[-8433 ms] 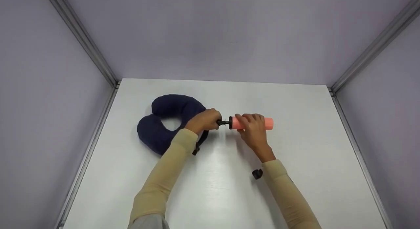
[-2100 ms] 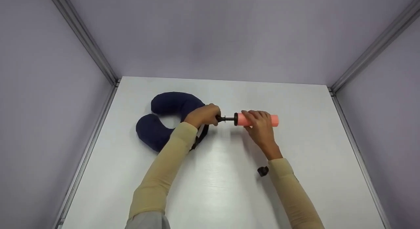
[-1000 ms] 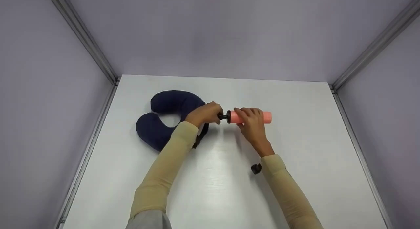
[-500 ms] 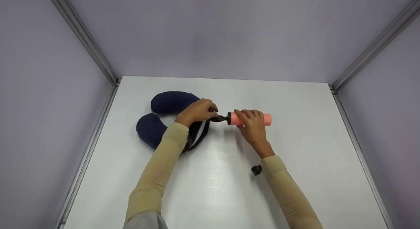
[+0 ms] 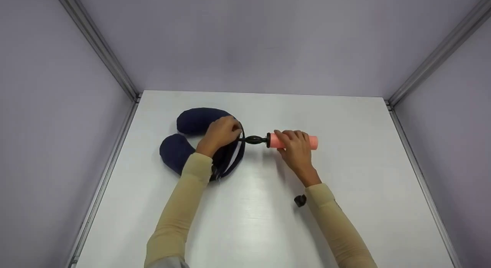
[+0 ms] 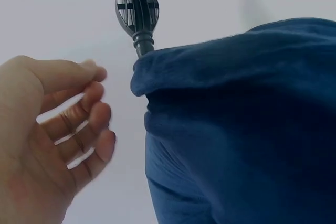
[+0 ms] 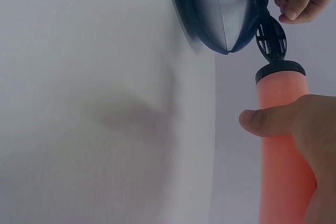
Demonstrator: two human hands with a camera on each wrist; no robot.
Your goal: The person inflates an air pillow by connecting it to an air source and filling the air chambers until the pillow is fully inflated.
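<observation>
A dark blue U-shaped neck pillow (image 5: pixel 180 147) lies on the white table (image 5: pixel 253 222), left of centre. A pink hand pump (image 5: pixel 311 142) lies level, its black tip (image 5: pixel 254 139) stuck into the pillow's edge. My right hand (image 5: pixel 291 140) grips the pink barrel; the right wrist view shows its thumb (image 7: pixel 262 121) across the pump (image 7: pixel 283 150). My left hand (image 5: pixel 229 130) hovers over the pillow beside the tip. In the left wrist view this left hand (image 6: pixel 102 106) has relaxed, loosely bent fingers holding nothing, just left of the pillow (image 6: pixel 241 129) and the black tip (image 6: pixel 135 9).
A small black cap (image 5: pixel 300 200) lies on the table by my right forearm. A strap (image 5: pixel 234 160) hangs off the pillow's near edge. Grey walls with metal corner rails (image 5: pixel 111 68) enclose the table on three sides.
The right hand pulled and pushed the barrel along the table. Within the last second my left hand let go of the pump's black end and slid left over the pillow.
</observation>
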